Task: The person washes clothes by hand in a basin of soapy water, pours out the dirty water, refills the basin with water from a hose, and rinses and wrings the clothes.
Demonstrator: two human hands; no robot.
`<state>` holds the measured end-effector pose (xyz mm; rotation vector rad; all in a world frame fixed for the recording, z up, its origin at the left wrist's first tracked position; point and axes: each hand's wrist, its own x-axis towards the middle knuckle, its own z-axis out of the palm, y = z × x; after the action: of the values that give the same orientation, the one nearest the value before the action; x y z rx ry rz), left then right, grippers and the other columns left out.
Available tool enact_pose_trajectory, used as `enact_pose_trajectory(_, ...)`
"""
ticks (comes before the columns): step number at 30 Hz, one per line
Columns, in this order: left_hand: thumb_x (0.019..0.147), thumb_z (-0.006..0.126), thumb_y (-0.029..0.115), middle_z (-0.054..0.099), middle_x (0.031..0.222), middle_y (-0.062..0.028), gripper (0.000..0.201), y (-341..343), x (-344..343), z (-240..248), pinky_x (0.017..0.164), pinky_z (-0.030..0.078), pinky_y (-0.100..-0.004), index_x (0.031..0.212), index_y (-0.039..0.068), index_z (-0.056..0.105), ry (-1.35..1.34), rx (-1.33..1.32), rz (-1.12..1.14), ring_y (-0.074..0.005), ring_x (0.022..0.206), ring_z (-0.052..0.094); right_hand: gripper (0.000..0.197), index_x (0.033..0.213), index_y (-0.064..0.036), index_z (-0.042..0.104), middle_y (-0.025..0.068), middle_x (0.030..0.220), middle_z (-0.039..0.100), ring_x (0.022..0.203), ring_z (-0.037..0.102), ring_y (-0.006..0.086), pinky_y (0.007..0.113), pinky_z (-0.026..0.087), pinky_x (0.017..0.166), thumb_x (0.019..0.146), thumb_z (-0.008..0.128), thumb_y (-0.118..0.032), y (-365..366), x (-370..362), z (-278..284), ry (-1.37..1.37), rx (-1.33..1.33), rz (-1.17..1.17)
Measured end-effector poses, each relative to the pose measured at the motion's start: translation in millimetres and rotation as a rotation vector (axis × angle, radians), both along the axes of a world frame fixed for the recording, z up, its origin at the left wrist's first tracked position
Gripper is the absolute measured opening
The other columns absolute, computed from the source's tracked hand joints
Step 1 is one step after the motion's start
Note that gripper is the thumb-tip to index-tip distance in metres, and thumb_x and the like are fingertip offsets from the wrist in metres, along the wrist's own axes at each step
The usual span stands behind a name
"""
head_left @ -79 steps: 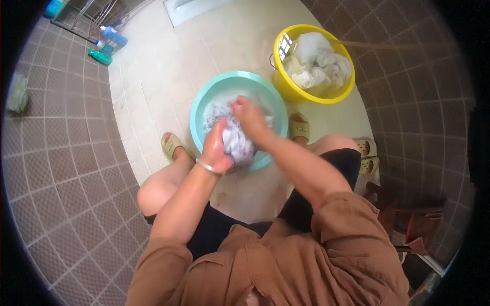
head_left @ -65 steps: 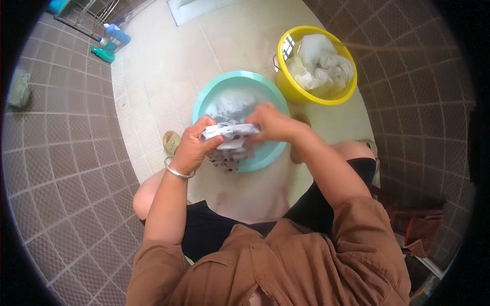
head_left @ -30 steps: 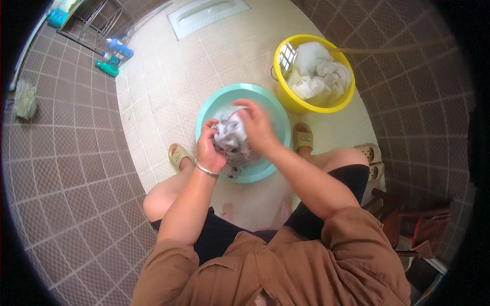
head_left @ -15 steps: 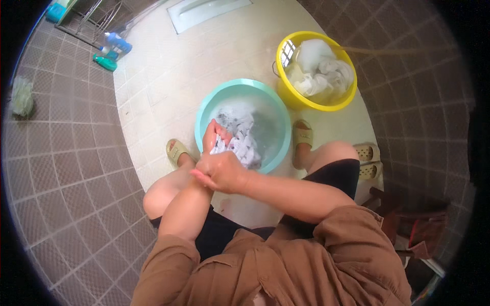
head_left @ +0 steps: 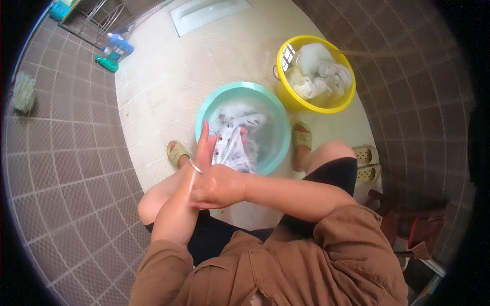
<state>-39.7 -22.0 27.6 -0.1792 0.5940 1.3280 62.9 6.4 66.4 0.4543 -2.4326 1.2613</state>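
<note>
Below me a pale turquoise basin holds soapy water and a wet white cloth with dark spots. My left hand is at the basin's near left side with its thumb stretched up. The cloth lies over its fingers, and pink fingertips show at the cloth's far side; most of the fingers are hidden. A light bracelet circles the left wrist. My right hand is closed around my left forearm just below the bracelet, its knuckles close to the cloth's near end.
A yellow tub of wet white laundry stands right of the basin. Bottles and a metal rack are far left, a squat toilet far ahead. Beige clogs and a dark red stool-like object lie right.
My right hand has slid from the wrist a little down my left forearm. The left hand's thumb has lifted upright, its fingers have opened out, and the cloth is spread over them.
</note>
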Motion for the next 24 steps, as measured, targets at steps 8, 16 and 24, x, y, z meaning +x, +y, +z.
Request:
enact_pose_trajectory(8,0.087,0.047,0.02,0.056,0.102,-0.0107,0.03,26.1,1.9,40.5,0.079,0.045,-0.0318,0.111,0.003,0.045,0.575,0.189,0.209,-0.0201,0.089,0.056,0.021,0.075,-0.0066,0.058,0.0092,0.073,0.056,0.078,0.054,0.0256,0.035,0.041,0.07,0.077,0.055,-0.027,77.9,63.0,-19.2,-0.279,-0.22,-0.303)
enact_pose_trajectory(16,0.082,0.054,0.017,0.056,0.1,-0.007,0.028,-5.0,64.4,51.8,0.081,0.042,-0.0282,0.104,0.0,0.052,1.553,0.142,-0.572,-0.0138,0.089,0.052,0.047,0.111,-0.0043,0.048,0.0084,0.097,0.058,0.086,0.057,0.0206,0.037,0.047,0.076,0.087,0.04,-0.044,134.4,44.1,12.9,-0.605,-1.732,-0.271)
enact_pose_trajectory(24,0.088,0.04,0.043,0.045,0.122,-0.0073,0.053,7.9,79.1,71.5,0.098,0.027,-0.0329,0.123,0.004,0.038,0.676,0.07,0.425,-0.0189,0.116,0.039,0.039,0.113,-0.0063,0.046,0.0082,0.104,0.056,0.094,0.055,0.0199,0.036,0.045,0.081,0.086,0.047,-0.035,109.1,52.7,33.0,-0.506,-1.634,0.087)
